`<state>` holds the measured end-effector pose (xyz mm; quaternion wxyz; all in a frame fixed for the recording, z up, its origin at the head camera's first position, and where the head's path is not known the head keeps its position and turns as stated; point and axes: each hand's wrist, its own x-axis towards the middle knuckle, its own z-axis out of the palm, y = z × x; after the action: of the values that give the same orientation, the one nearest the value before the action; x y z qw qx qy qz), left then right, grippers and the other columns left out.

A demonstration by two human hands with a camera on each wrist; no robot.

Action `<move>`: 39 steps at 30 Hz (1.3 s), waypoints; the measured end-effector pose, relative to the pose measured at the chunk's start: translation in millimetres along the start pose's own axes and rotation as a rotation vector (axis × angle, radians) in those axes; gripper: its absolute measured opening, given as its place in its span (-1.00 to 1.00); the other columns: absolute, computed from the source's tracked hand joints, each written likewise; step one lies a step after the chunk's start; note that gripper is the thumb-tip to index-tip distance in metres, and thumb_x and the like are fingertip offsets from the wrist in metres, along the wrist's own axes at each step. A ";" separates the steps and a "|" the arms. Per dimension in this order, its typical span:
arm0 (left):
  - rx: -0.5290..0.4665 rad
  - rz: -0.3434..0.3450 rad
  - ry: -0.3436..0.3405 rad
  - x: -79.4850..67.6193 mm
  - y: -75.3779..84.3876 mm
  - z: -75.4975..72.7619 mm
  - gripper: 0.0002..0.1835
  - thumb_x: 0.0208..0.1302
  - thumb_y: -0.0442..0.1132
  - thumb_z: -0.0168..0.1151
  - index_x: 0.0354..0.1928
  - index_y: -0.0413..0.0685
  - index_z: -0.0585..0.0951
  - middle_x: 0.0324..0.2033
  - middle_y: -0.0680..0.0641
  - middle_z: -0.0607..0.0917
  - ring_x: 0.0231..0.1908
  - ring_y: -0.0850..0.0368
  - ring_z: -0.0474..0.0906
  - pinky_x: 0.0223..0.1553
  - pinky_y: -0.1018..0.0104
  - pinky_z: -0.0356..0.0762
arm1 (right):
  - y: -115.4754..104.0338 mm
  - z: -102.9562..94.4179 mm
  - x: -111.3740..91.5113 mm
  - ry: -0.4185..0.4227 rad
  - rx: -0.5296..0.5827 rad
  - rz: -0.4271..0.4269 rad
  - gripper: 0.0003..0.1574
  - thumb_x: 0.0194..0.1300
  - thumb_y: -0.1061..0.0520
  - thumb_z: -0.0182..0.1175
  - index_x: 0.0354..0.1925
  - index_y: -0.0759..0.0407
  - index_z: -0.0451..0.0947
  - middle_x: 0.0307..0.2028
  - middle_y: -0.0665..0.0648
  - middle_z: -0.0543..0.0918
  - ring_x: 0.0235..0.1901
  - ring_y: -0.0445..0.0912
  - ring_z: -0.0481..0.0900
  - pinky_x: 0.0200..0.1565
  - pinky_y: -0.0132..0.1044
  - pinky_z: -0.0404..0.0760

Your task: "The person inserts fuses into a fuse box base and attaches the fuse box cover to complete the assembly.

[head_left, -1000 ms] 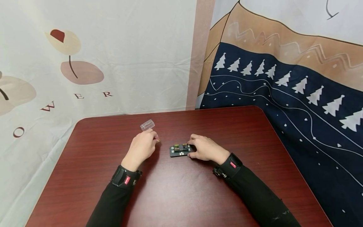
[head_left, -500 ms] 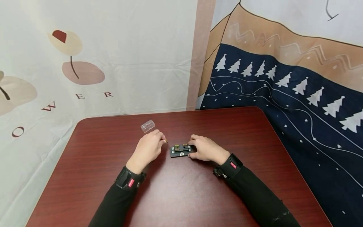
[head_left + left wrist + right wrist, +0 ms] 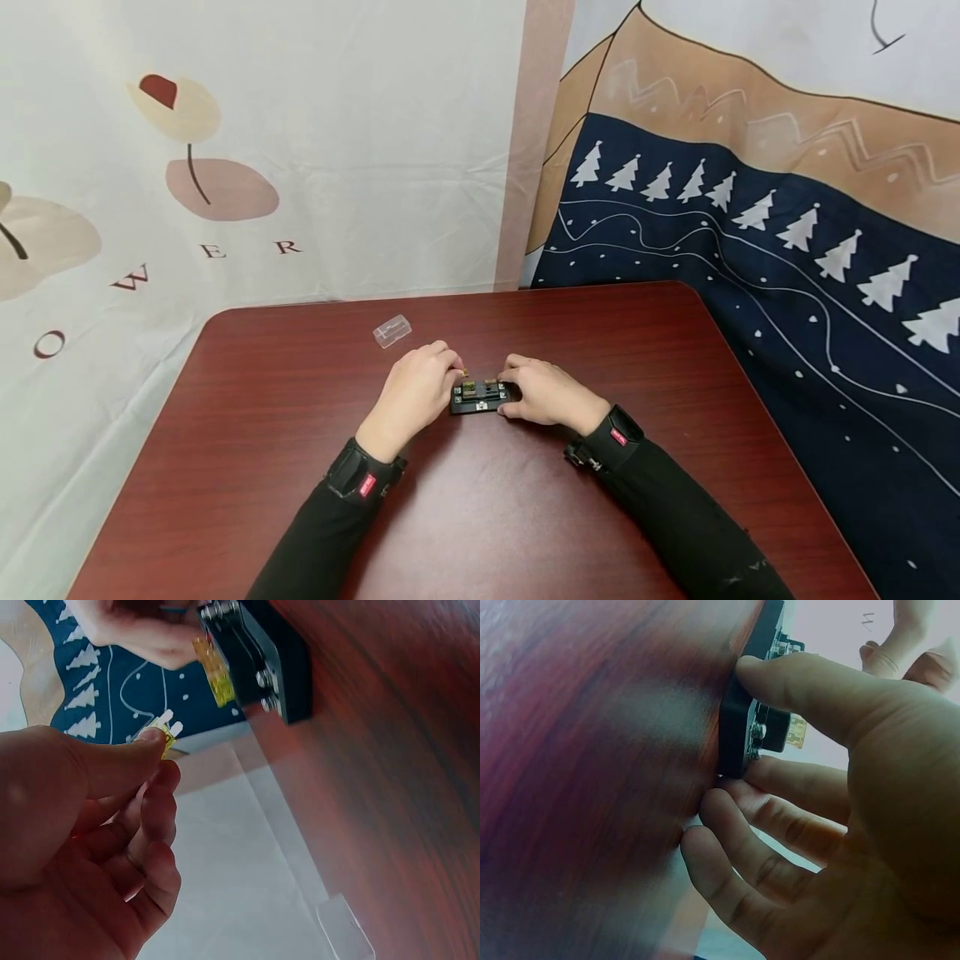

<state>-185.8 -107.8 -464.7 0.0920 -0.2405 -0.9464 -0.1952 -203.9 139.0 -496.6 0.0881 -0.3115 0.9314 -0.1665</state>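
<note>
Thumb and fingertips of my left hand [image 3: 416, 390] pinch a small yellow blade fuse [image 3: 168, 739], its two metal prongs sticking out toward the black fuse block [image 3: 262, 664]. In the head view this hand is at the left end of the fuse block [image 3: 476, 407], which lies flat on the table. An amber and yellow row of fuses [image 3: 214, 673] sits in the block's raised part. My right hand [image 3: 551, 393] holds the block's right end, thumb on the near edge and fingers at the far side. The right wrist view shows an amber fuse [image 3: 796, 732] behind the thumb.
A clear plastic box [image 3: 392, 332] lies on the red-brown table [image 3: 585, 508], behind and left of the left hand. Printed cloths hang behind the table: a pale one [image 3: 390, 167] and a navy one with trees [image 3: 675, 225].
My left hand has moved right with the blade fuse, from near the clear box to the block's left end. My right hand and the fuse block have stayed in place.
</note>
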 end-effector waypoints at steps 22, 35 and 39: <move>0.019 0.058 -0.018 10.5 16.8 9.4 -0.92 0.42 -0.18 0.35 -0.22 0.05 0.78 -0.31 0.08 0.69 -0.32 0.04 0.68 -0.24 0.06 0.67 | 3.0 1.9 -0.7 0.018 0.004 -0.025 -0.49 0.20 -0.13 0.49 0.06 0.04 0.76 -0.13 -0.03 0.56 -0.29 -0.16 0.54 -0.18 -0.17 0.59; 0.049 0.093 -0.061 13.5 21.7 28.3 -0.90 0.38 -0.16 0.37 -0.21 0.05 0.81 -0.31 0.07 0.70 -0.25 0.05 0.71 -0.17 0.03 0.67 | 4.3 4.4 0.5 0.012 -0.004 -0.023 -0.49 0.20 -0.14 0.49 0.07 0.04 0.75 -0.14 -0.05 0.52 -0.28 -0.16 0.54 -0.19 -0.17 0.59; 0.051 0.093 -0.073 14.8 21.5 30.0 -0.88 0.40 -0.15 0.35 -0.20 0.05 0.82 -0.32 0.08 0.69 -0.26 0.04 0.70 -0.18 0.03 0.67 | 4.4 4.0 0.6 0.011 -0.004 -0.022 -0.49 0.20 -0.13 0.49 0.06 0.04 0.75 -0.15 -0.05 0.52 -0.29 -0.15 0.54 -0.20 -0.17 0.59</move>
<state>-190.5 -71.8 -481.0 0.0724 -0.2886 -0.9416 -0.1574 -205.8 140.9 -501.9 0.0805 -0.3212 0.9286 -0.1676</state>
